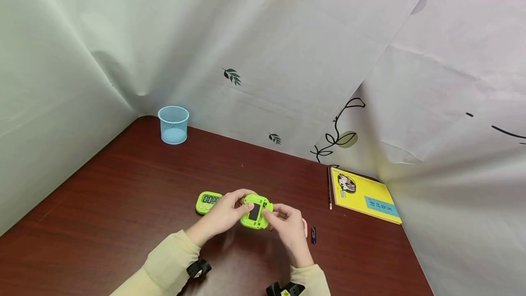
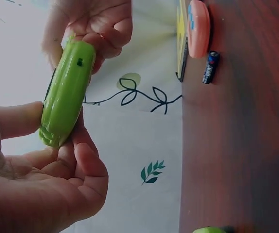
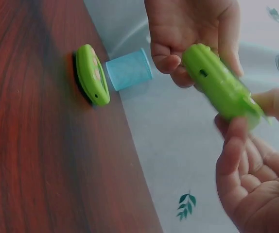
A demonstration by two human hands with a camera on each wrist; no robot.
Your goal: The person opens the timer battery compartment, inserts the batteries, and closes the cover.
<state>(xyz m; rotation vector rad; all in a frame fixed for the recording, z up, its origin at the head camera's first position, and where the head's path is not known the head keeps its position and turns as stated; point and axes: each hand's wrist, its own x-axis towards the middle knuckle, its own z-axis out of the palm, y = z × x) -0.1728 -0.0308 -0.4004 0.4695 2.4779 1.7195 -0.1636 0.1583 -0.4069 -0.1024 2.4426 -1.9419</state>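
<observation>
Both hands hold a lime-green digital timer (image 1: 253, 217) above the table, its back with a dark panel turned towards the head camera. My left hand (image 1: 226, 211) grips one side, thumb on the back and fingers beneath. On the opposite side, my right hand (image 1: 287, 225) pinches the edge. By the right thumb, a thin green flap (image 3: 262, 112) sticks out from that end in the right wrist view; its detail is blurred. Another green timer (image 1: 203, 202), showing zeros, lies on the table behind the left hand, which partly covers it.
A small dark battery (image 1: 314, 235) lies right of the right hand, beside a pink rounded device (image 2: 199, 29) mostly hidden in the head view. A blue see-through cup (image 1: 173, 124) stands at the back left. A yellow book (image 1: 361, 193) and a pencil (image 1: 329, 188) lie at the right.
</observation>
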